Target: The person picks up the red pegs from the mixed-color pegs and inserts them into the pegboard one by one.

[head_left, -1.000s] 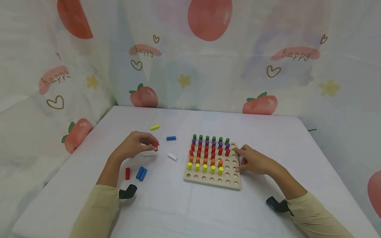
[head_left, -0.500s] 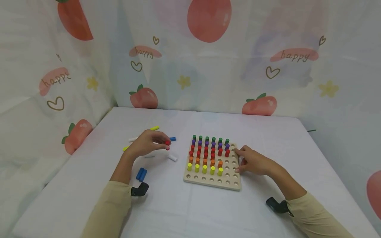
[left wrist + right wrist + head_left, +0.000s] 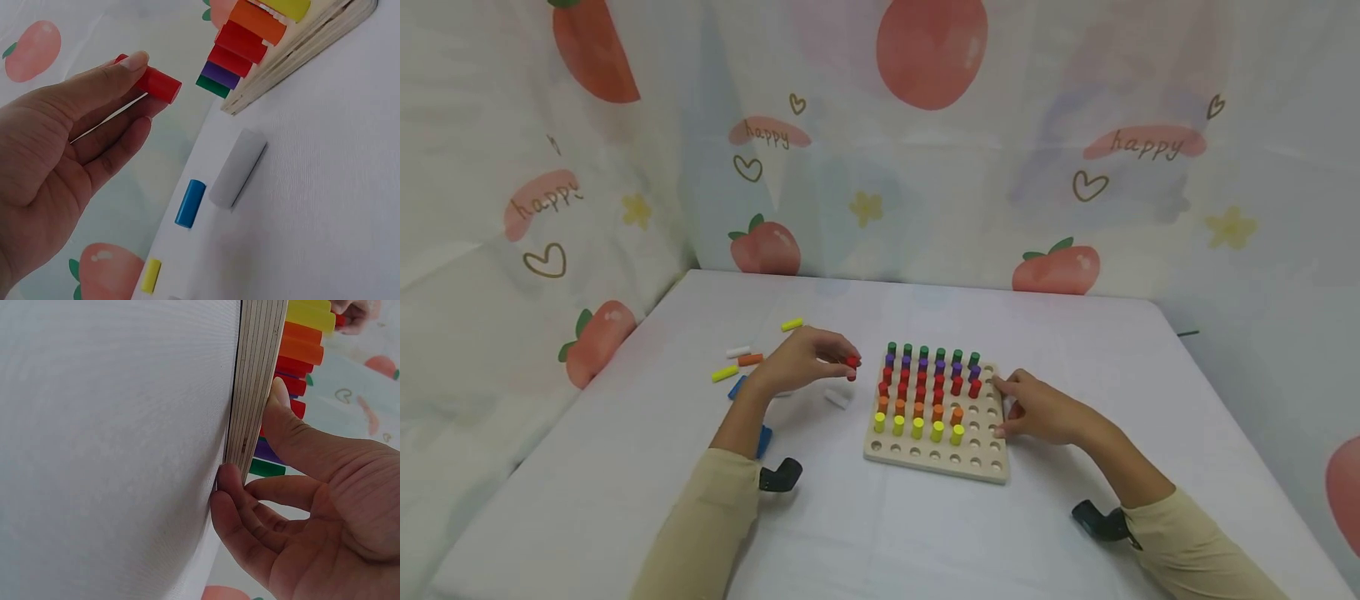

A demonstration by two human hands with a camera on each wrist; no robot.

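My left hand (image 3: 808, 360) pinches a red peg (image 3: 852, 368) between thumb and fingertips, just left of the wooden pegboard (image 3: 925, 468). In the left wrist view the red peg (image 3: 164, 86) is tilted, one end sticking out past the thumb. Upright pegs fill rows on the board: green at the back, then purple, red, orange and yellow (image 3: 917, 427). Bare holes run along its front and right sides. At the right edge, my right hand (image 3: 1045, 410) holds the board, thumb on the top face and fingers against the side near its underside.
Loose pegs lie on the white tablecloth left of the board: white (image 3: 837, 399), orange (image 3: 750, 360), yellow (image 3: 725, 373) and blue (image 3: 764, 442), the last partly behind the left forearm. A further yellow peg (image 3: 792, 324) lies farther back. A printed curtain (image 3: 865, 150) stands behind the table.
My left hand has moved right with the red peg, from above the loose pegs to close beside the board. The right hand and board stay in place.
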